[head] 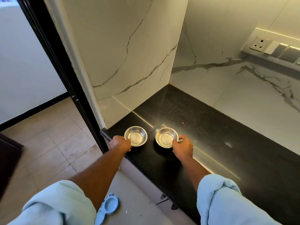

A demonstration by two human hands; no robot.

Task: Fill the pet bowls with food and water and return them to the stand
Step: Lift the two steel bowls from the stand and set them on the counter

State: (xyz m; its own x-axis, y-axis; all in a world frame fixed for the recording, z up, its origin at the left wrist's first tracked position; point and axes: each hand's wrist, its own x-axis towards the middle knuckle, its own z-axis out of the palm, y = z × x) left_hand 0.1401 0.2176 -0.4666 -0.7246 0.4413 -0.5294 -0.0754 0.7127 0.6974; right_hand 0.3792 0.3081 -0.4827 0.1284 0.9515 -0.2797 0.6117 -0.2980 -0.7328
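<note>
While the pale blue stand [109, 207] lies on the floor below your elbows, your arms reach straight out: your left hand [120, 143] pinches the left bowl [136, 138], your right hand [182, 147] the right bowl [165, 139]. Both are round, shiny steel, empty, on the speckled black counter [211, 143].

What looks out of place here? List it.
One small brown crumb, perhaps a stray bit of pet food, lies alone on the black counter behind the right bowl. The light blue stand sits on the floor without its bowls. Both bowls look empty and upright; nothing spilled.
</note>
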